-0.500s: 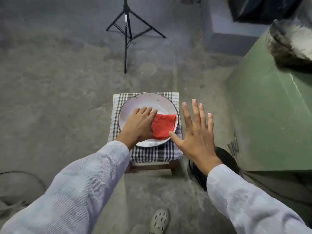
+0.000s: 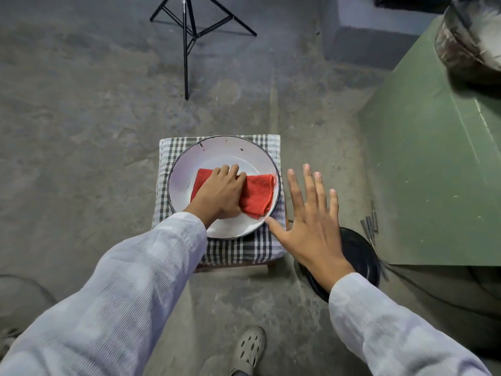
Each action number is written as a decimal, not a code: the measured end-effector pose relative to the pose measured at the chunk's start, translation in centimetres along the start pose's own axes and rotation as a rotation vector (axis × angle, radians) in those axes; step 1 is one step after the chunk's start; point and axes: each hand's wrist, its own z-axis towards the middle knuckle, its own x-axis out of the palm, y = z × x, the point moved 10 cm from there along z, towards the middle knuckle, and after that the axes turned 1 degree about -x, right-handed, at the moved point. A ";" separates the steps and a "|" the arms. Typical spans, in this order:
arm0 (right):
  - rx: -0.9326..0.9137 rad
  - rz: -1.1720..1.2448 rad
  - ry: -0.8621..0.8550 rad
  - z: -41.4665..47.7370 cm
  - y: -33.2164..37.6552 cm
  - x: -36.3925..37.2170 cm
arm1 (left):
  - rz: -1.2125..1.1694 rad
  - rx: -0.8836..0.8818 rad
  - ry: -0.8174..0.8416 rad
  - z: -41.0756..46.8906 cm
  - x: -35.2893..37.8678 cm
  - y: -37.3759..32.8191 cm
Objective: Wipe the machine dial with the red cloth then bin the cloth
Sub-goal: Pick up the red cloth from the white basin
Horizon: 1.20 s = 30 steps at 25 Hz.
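The red cloth (image 2: 257, 195) lies folded in a white enamel bowl (image 2: 225, 153) on a stool covered with checked fabric (image 2: 238, 251). My left hand (image 2: 221, 195) rests on the cloth's middle with fingers curled into it. To the right of the bowl my right hand (image 2: 311, 221) hovers flat, fingers spread, holding nothing; its thumb tip is at the bowl's rim. A black round bin (image 2: 357, 256) stands on the floor under my right wrist. The green machine (image 2: 433, 172) fills the right side; a dark round part (image 2: 471, 33) shows blurred at its top right.
A black tripod (image 2: 189, 36) stands on the concrete floor behind the stool. A grey block (image 2: 366, 47) sits at the back right. Several thin metal rods (image 2: 370, 226) lean by the machine's base. My grey clog (image 2: 249, 351) is below the stool. A cable runs along the floor at lower right.
My left hand has slid further onto the cloth and curled its fingers into it; red now shows on both sides of the hand. My right hand stays spread beside the bowl.
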 end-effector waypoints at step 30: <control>0.019 0.118 -0.447 -3.2 0.8 -25.7 | -2.704 0.660 0.086 -7.3 -24.4 -6.3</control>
